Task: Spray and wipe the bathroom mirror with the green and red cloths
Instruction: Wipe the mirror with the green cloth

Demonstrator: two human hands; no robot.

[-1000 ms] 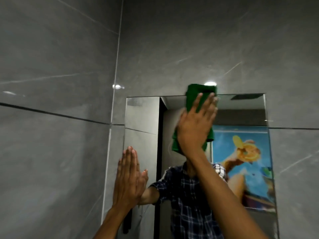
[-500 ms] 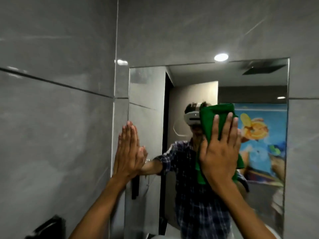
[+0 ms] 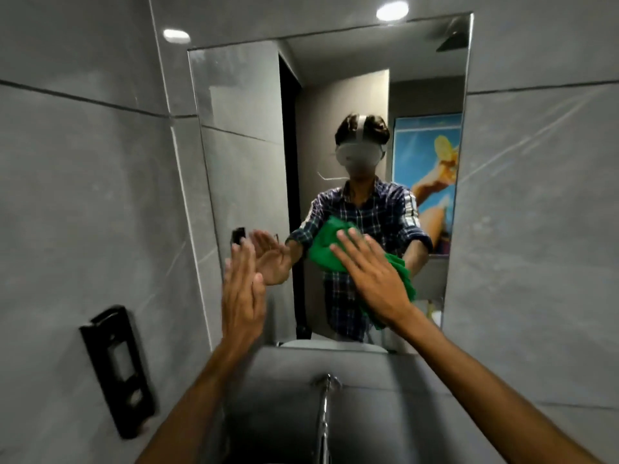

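The bathroom mirror [image 3: 241, 135] hangs on the grey tiled wall ahead. My right hand [image 3: 371, 279] lies flat, fingers spread, pressing the green cloth [image 3: 326, 244] against the lower middle of the glass. My left hand [image 3: 241, 289] is held up edge-on with straight fingers near the mirror's lower left part, holding nothing. I cannot tell whether it touches the glass. No red cloth and no spray bottle are in view.
A black wall-mounted dispenser [image 3: 117, 370] sits on the left wall tile. A chrome tap [image 3: 325, 413] rises below the mirror's bottom edge. The mirror reflects a person in a checked shirt, a dark doorway and a colourful poster.
My right hand has swept the green cloth down the mirror from its top edge to its lower middle. The view has tilted downward, showing the tap and dispenser. The left hand stays by the left part.
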